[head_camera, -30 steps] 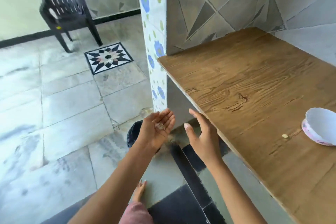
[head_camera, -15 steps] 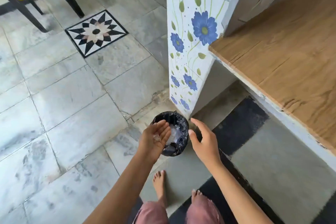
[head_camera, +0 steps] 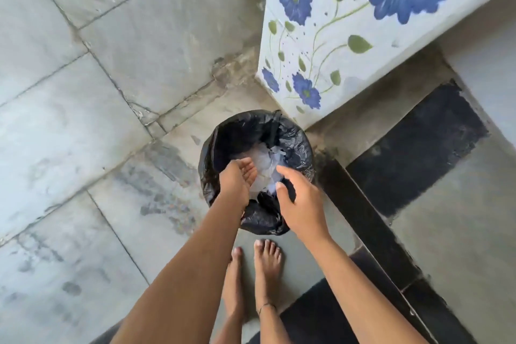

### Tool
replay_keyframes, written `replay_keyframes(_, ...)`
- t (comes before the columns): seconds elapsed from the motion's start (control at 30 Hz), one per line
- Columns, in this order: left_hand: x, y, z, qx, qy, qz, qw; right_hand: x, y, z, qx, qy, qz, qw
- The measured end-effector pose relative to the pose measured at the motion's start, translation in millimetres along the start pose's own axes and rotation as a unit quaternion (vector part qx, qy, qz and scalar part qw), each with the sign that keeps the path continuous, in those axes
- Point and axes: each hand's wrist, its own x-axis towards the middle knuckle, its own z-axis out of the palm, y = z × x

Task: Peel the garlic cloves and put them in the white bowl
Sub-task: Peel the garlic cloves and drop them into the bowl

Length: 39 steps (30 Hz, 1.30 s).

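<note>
Grey stone floor (head_camera: 83, 120), with a black-lined bin (head_camera: 293, 145) at the foot of a flowered pillar (head_camera: 335, 50).
Left hand (head_camera: 237, 180) hovers over the bin's left rim, palm tipped sideways, fingers straight, nothing visibly held. Right hand (head_camera: 301, 204) hovers over the near rim, fingers loosely spread, empty. Pale scraps (head_camera: 264, 165) lie inside beneath both; whether they are garlic skins cannot be told.

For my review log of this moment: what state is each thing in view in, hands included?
bin: upright on the floor, uncovered, black liner over its rim.
pale scraps: lying inside the bin.
left hand: open, palm tilted sideways over the bin's mouth.
right hand: open, fingers relaxed, over the bin's near rim, holding nothing visible.
feet: bare, planted on the floor by the bin.
</note>
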Motion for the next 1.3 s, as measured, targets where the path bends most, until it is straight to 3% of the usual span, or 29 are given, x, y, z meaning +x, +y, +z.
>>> replay_keyframes(0.1,41,-11,-1,0.067,-0.033,-0.017,0.997,19,27,22,0.0,-0.013,0.006,1.0)
replay_keyframes(0.3,54,-16,-16,0.005,-0.056,-0.021,0.998,28,26,45,0.097,-0.006,0.039,0.995)
replay_keyframes(0.37,43,-11,-15,-0.048,-0.098,-0.033,0.994,26,9,53,0.201,-0.056,0.043,0.977)
replay_keyframes(0.43,26,-8,-13,-0.083,-0.135,-0.045,0.986,23,-5,67,0.231,-0.144,0.014,0.962)
replay_keyframes(0.53,8,8,-13,-0.103,-0.141,-0.032,0.984,30,7,77,0.06,-0.244,0.026,0.968)
replay_keyframes(0.6,22,16,-20,-0.098,-0.135,-0.014,0.986,45,18,72,-0.093,-0.216,0.1,0.967)
replay_keyframes(0.63,42,11,-24,-0.049,-0.106,-0.031,0.993,50,17,69,-0.124,-0.17,0.106,0.972)
replay_keyframes(0.7,75,-42,-55,0.035,-0.069,-0.076,0.994,54,5,71,-0.047,-0.072,0.022,0.996)
replay_keyframes(0.73,96,-97,-85,0.186,-0.004,-0.057,0.981,52,-3,76,0.012,-0.075,-0.031,0.997)
replay_keyframes(0.77,124,-157,-118,0.329,0.085,0.01,0.94,48,-5,84,0.062,-0.107,-0.06,0.991)
replay_keyframes(0.83,160,-242,-165,0.378,0.178,0.068,0.906,42,4,95,0.101,-0.19,-0.012,0.976)
replay_keyframes(0.93,164,-231,-182,0.398,0.178,0.038,0.899,49,26,89,-0.102,-0.239,0.065,0.964)
replay_keyframes(1.0,166,-251,-207,0.45,0.148,0.068,0.878,47,23,73,-0.167,-0.197,0.049,0.965)
replay_keyframes(1.07,138,-201,-173,0.413,0.121,0.033,0.902,36,8,49,-0.133,-0.121,0.039,0.983)
replay_keyframes(1.13,67,-89,-107,0.335,0.056,0.048,0.939,20,-12,22,-0.099,-0.054,0.043,0.993)
replay_keyframes(1.17,8,-44,-66,0.394,0.031,0.137,0.908,10,-26,3,-0.095,-0.036,0.042,0.994)
replay_keyframes(1.23,-94,29,-25,0.323,-0.058,0.19,0.925,-11,-58,-39,-0.098,-0.009,0.029,0.995)
replay_keyframes(1.3,-170,59,-1,0.393,-0.079,0.266,0.877,-35,-93,-80,-0.101,0.019,0.008,0.995)
